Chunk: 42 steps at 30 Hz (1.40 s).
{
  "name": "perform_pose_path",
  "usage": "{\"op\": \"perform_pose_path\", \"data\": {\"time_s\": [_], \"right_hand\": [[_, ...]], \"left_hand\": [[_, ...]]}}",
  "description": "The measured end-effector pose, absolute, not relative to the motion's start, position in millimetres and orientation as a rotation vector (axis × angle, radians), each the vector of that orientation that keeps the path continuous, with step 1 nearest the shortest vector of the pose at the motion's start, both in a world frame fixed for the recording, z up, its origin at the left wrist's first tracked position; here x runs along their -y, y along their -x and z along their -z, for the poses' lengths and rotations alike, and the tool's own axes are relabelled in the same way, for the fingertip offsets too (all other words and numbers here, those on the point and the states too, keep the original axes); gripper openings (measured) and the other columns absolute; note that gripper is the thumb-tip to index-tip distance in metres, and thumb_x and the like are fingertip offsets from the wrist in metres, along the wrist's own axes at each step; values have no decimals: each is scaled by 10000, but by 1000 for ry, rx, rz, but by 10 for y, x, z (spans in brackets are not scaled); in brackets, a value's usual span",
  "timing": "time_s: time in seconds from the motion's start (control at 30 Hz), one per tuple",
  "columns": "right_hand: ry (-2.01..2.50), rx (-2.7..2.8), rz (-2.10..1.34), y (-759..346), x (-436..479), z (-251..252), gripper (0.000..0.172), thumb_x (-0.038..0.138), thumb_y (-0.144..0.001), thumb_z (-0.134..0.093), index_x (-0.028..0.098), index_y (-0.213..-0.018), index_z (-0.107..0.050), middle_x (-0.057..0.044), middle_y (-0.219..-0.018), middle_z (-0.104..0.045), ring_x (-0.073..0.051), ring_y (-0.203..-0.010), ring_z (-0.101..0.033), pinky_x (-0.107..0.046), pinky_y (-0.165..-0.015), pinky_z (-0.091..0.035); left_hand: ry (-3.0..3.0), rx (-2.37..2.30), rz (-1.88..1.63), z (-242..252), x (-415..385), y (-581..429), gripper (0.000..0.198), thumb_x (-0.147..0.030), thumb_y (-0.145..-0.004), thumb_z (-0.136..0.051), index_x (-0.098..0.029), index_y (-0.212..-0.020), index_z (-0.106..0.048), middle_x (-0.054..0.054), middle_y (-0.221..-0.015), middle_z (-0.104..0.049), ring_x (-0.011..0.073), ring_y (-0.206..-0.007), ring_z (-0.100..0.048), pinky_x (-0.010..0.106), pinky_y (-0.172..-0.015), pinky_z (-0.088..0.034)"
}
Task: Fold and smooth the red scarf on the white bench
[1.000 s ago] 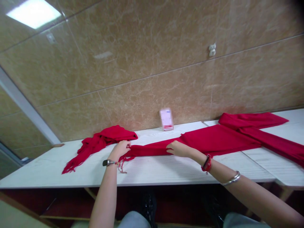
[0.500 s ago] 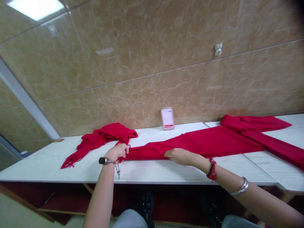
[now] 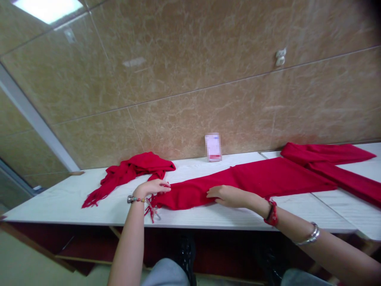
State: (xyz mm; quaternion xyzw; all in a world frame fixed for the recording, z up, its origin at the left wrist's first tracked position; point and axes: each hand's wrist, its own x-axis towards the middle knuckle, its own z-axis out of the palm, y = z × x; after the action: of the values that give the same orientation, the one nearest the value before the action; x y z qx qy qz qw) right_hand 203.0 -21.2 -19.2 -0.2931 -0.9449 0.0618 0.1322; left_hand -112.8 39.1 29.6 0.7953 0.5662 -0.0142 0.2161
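A long red scarf (image 3: 256, 176) lies lengthwise on the white tabletop, its fringed end at the left. At that end, my left hand (image 3: 153, 187) rests on the cloth with its fingers stretched out toward the right. Further along, my right hand (image 3: 229, 196) lies palm down on the scarf's middle part, fingers extended and touching the fabric. Between the hands the cloth bulges slightly toward the front edge. Behind my left hand sits a crumpled red scarf (image 3: 135, 169) with loose fringe.
A folded red scarf (image 3: 324, 153) lies at the right, touching the long one. A small pale box or card, blurred (image 3: 213, 147), stands against the tan tiled wall (image 3: 178, 115). The white table (image 3: 104, 212) has dark red shelves (image 3: 89, 246) underneath.
My left hand has loosened from its grip on the scarf's end, and its fingers have straightened. The cloth there has spread toward the front, showing the fringe. My right hand has barely moved.
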Motion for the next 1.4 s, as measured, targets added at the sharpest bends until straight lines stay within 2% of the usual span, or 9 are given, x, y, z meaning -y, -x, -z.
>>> {"op": "perform_pose_path", "data": {"time_s": [0.1, 0.2, 0.33, 0.47, 0.6, 0.87, 1.1, 1.27, 1.4], "right_hand": [[815, 2732, -22, -1870, 210, 259, 419, 61, -770, -440, 139, -1167, -547, -111, -1192, -562, -189, -1133, -471, -340, -949, -378], [744, 2712, 120, -1590, 200, 289, 379, 71, -790, -428, 125, -1143, -554, -132, -1173, -567, -201, -1118, -475, -359, -932, -381], [724, 2711, 230, -1171, 179, 299, 282, 96, -818, -431, 122, -1055, -581, -140, -1083, -602, -200, -1031, -527, -347, -862, -411], [793, 2739, 281, -865, 169, 329, 208, 114, -829, -435, 122, -971, -587, -121, -956, -636, -207, -895, -580, -328, -744, -447], [839, 2766, 245, -709, 173, 350, 196, 108, -834, -421, 125, -928, -593, -110, -920, -649, -210, -826, -603, -297, -681, -455], [1096, 2648, -19, -726, 134, 314, 279, 98, -839, -366, 154, -1014, -576, -93, -877, -670, -203, -772, -632, -256, -624, -461], [688, 2771, 243, -758, 195, 422, 311, 64, -841, -371, 125, -1095, -541, -127, -1058, -597, -196, -979, -545, -308, -807, -436], [772, 2697, 399, -688, 267, 485, 172, 91, -831, -446, 121, -925, -586, -104, -890, -610, -202, -844, -556, -318, -697, -450], [763, 2691, 476, -685, 299, 477, 106, 103, -820, -491, 129, -783, -587, -70, -781, -591, -189, -766, -539, -301, -627, -427]], "left_hand": [[-2233, -1902, -180, -200, -505, 1177, 238, -276, -766, -479, -160, -874, -657, 49, -896, -659, 155, -792, -573, 201, -671, -405], [-2174, -2015, -154, -80, -583, 1222, 186, -240, -744, -489, -143, -713, -645, 44, -726, -650, 155, -687, -572, 209, -606, -404], [-2149, -1952, -144, -7, -593, 1334, 151, -207, -696, -525, -129, -746, -645, 13, -660, -627, 147, -627, -574, 206, -569, -422], [-2210, -1945, -242, -56, -574, 1393, 323, -91, -645, -517, -139, -945, -629, 37, -858, -649, 162, -810, -584, 228, -708, -442], [-2464, -1852, -474, -51, -594, 1277, 316, -132, -763, -452, -144, -1039, -606, 82, -1102, -593, 165, -1039, -507, 256, -896, -369], [-2425, -1534, -100, 21, -633, 1189, 204, -172, -697, -569, -152, -853, -697, 37, -802, -690, 147, -752, -604, 191, -683, -431], [-2340, -1375, 80, -97, -533, 1107, 229, -188, -678, -540, -145, -827, -708, 35, -810, -694, 153, -732, -599, 189, -634, -424], [-2311, -1595, 64, -82, -519, 1065, 281, -122, -653, -471, -165, -805, -703, 16, -772, -687, 149, -707, -588, 202, -624, -418], [-2309, -1540, 57, -70, -527, 1064, 196, -158, -613, -556, -156, -762, -683, 13, -749, -664, 146, -705, -574, 195, -613, -410]]}}
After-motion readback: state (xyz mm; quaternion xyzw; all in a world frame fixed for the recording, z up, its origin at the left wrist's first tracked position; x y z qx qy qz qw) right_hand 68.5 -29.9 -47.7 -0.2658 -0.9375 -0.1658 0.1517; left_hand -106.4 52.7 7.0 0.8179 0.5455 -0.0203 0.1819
